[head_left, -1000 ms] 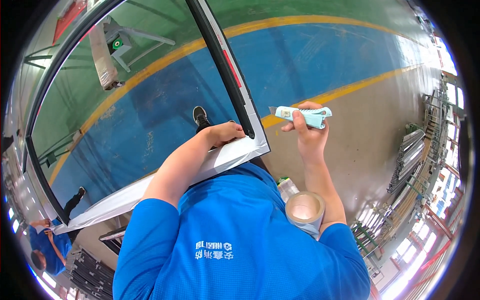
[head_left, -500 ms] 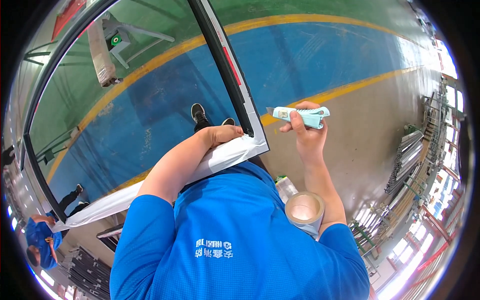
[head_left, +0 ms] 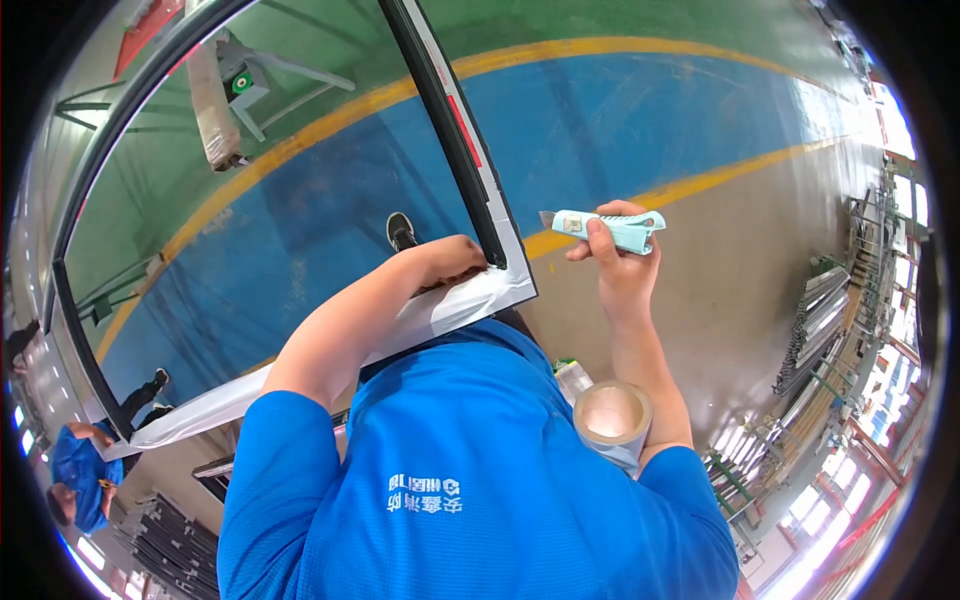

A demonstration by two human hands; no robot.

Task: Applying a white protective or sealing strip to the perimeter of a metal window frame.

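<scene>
My right hand (head_left: 620,245) grips a pale turquoise utility knife (head_left: 632,234), its thumb on the body and the short blade out, pointing left. The knife is held apart from the large black frame (head_left: 462,165). White film (head_left: 425,325) covers the frame's near bar and shows creases. At the near right corner, my left hand (head_left: 455,262) is curled against the bar's inner edge. Its fingertips are hidden, so what they pinch cannot be made out. A roll of tape (head_left: 583,418) rests between my right arm and my blue shirt.
A wrapped long bar (head_left: 208,110) lies on a grey stand (head_left: 250,100) beyond the frame. Metal profiles (head_left: 815,320) are stacked at the right. Another person in blue (head_left: 80,480) stands at the far left, near dark stacked profiles (head_left: 180,545).
My left hand has turned and curled more, its knuckles now raised at the inner corner. The knife in my right hand has shifted slightly to the right.
</scene>
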